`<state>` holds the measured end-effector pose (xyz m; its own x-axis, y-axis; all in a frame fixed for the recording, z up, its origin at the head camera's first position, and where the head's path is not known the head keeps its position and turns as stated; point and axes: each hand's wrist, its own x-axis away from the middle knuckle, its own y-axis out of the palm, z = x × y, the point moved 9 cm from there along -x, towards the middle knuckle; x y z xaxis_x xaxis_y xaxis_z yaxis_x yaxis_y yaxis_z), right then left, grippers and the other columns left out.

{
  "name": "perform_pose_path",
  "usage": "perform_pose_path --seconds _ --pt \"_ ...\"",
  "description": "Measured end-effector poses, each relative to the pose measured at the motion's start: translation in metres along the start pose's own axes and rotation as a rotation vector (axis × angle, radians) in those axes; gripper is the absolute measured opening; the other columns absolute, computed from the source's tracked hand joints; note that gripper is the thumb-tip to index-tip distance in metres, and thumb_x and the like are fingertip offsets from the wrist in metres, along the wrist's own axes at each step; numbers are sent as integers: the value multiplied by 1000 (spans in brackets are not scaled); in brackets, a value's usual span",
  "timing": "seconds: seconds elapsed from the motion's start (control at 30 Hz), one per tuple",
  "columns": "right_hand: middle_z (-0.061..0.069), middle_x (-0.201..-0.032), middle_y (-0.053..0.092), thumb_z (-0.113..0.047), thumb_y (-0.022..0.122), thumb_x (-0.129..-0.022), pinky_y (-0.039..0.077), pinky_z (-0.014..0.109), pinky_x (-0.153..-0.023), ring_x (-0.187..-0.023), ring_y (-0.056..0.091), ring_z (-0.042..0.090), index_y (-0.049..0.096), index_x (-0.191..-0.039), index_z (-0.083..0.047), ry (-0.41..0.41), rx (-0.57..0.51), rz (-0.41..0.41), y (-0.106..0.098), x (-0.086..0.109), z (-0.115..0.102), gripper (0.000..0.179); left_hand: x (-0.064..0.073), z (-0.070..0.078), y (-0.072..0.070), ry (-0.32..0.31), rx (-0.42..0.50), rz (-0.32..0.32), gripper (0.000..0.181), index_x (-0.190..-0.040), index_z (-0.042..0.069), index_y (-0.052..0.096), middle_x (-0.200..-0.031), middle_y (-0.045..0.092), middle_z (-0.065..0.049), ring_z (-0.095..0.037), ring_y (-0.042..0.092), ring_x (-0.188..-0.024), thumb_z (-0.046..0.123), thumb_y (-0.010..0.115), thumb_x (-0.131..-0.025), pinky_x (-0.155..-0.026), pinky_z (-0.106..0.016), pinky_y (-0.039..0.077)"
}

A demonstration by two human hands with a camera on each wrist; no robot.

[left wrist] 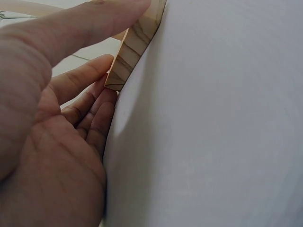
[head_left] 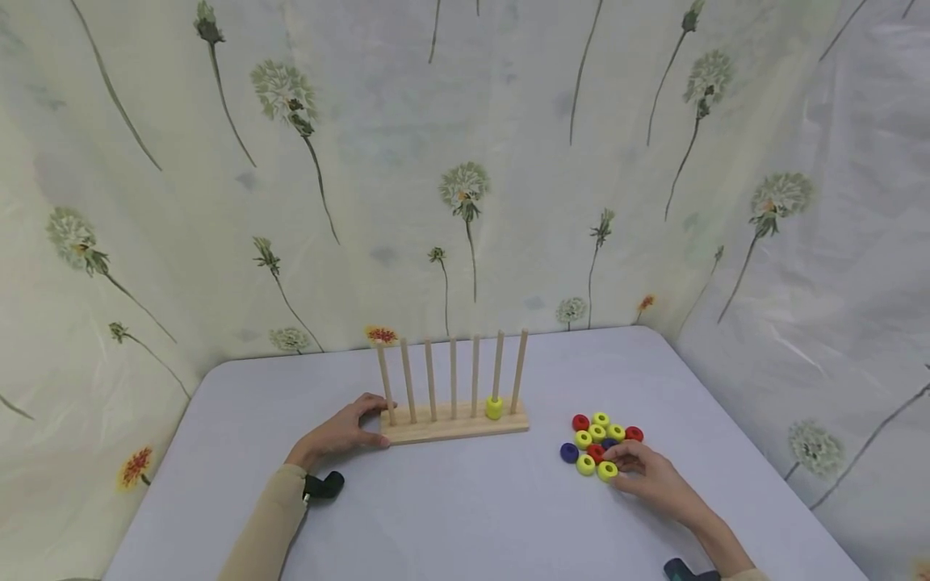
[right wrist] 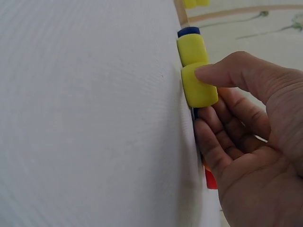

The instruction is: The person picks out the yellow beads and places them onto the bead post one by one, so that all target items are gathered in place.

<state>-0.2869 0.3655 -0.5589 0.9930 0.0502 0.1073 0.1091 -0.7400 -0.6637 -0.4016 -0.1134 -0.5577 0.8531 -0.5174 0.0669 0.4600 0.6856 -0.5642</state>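
Note:
A wooden peg rack point(head_left: 456, 428) with several upright dowels stands on the table, one yellow bead point(head_left: 494, 408) at the foot of its second peg from the right. My left hand point(head_left: 341, 432) grips the rack's left end, thumb on the near side and fingers around the far side; the left wrist view shows the grained end of the base point(left wrist: 128, 59) between them. To the right, my right hand point(head_left: 657, 482) pinches a yellow bead point(head_left: 607, 470) at the near edge of a bead group. In the right wrist view the thumb presses on that yellow bead point(right wrist: 199, 87), fingers behind it.
Loose yellow, red and blue beads lie close together, among them a blue bead point(head_left: 570, 453) and a red bead point(head_left: 580, 422). A white table point(head_left: 465, 516) carries everything. Behind it hangs a dandelion-patterned curtain point(head_left: 378, 202), which also runs along both sides.

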Motion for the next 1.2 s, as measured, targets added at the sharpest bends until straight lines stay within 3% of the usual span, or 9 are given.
perform_pose_path --seconds 1.2 --pt "7 -108 63 -13 75 -80 53 23 -79 -98 60 19 60 -111 -3 21 -33 -11 -1 -1 -6 36 -1 -2 0 8 -3 5 66 -129 19 58 -132 47 -2 -25 37 -132 35 85 -71 -113 -54 24"
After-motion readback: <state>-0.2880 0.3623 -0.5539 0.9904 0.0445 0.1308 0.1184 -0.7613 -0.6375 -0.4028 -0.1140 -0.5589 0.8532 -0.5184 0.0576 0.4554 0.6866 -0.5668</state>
